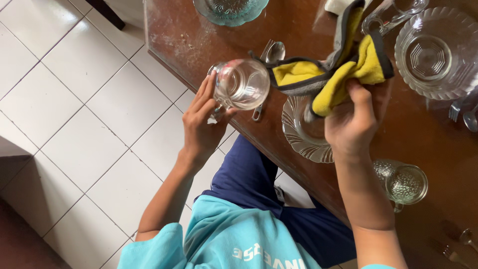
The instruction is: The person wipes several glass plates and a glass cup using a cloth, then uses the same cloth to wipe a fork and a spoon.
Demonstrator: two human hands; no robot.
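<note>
The wooden table point(199, 40) ends in an edge running just beneath the left hand point(201, 122), with open white tiled floor point(84, 109) beyond it on the outer side. That hand holds a clear glass mug point(242, 83) tipped on its side over the edge, fingers wrapped by the handle; the mug looks empty. Just beside it, the right hand point(354, 122) is closed on a yellow-and-grey cloth point(331, 74) whose free end reaches the mug's rim. Under the cloth lies a clear glass plate point(301, 137), a spoon point(275, 51) past the mug, a patterned glass point(404, 183) near the right wrist, and a large glass bowl point(435, 52) farther out, empty.
</note>
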